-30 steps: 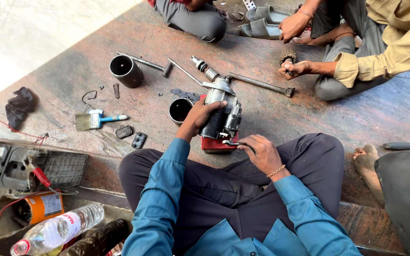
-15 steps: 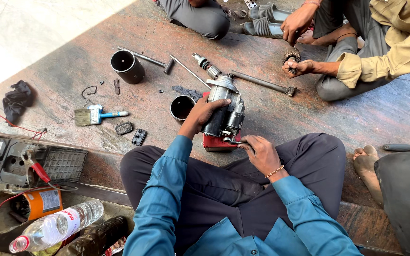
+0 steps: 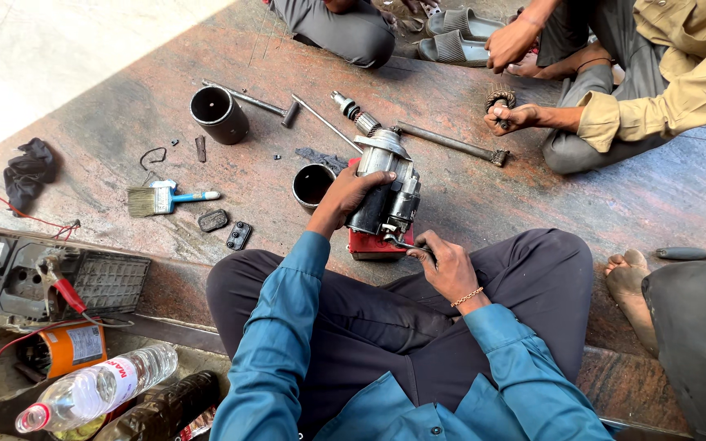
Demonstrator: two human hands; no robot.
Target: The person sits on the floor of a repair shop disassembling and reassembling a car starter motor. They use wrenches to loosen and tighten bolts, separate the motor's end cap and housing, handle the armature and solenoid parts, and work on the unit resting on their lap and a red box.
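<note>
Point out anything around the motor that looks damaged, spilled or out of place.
Nothing looks spilled or broken. The grey metal starter motor is stripped down: its two black metal cylinders, long rods and small black parts lie scattered on the floor while the left hand steadies it.

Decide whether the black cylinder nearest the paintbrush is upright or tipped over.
Upright: the black cylinder stands on end on the floor, its round open mouth facing up, dark inside.

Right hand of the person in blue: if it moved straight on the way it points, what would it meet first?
Probably the motor unit: the right hand points up-left, holding a small tool against its lower end.
</note>
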